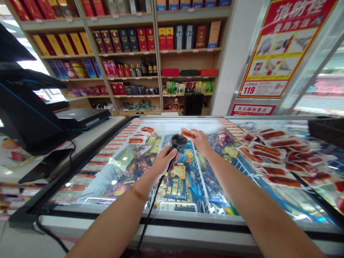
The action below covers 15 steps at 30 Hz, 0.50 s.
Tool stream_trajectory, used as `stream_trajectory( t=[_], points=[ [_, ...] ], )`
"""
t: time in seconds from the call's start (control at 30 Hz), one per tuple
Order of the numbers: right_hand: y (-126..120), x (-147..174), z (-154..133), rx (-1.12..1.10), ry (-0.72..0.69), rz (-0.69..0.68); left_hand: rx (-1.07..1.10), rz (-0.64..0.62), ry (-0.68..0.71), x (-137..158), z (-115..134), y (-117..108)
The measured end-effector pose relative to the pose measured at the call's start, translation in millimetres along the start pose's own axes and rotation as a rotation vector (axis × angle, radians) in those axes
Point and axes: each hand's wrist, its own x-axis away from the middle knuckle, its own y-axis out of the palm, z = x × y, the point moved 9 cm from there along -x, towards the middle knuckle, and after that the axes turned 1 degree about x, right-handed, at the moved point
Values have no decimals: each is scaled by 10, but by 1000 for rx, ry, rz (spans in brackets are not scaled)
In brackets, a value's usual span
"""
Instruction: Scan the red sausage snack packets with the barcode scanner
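My left hand (161,161) grips a black corded barcode scanner (177,141), its head pointing away from me over a chest freezer (172,218). My right hand (202,142) holds a small clear packet with a red sausage (188,134) just beyond the scanner head. Both arms reach over the freezer's glass lid. The scanner's black cable hangs down past my left forearm.
The freezer holds several packed snacks in wire baskets; rows of red sausage packets (271,150) lie on its glass at right. A black till screen (24,111) and printer (83,117) stand on the counter at left. Shelves of boxed goods (134,39) line the back wall.
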Motion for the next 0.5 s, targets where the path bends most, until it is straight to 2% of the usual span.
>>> stream_trajectory(
  t=[0.17,0.3,0.4,0.5],
  points=[
    [8,-2,13,12,14,3,21,13,-19,-2,-40,-12],
    [0,6,-6,18,26,-2,22,96,-23,6,-28,-35],
    [3,4,-56,39,42,-9,68,231,-68,31,51,-166],
    [94,-61,-156,57,74,-29,179,322,-159,85,176,-392]
  ],
)
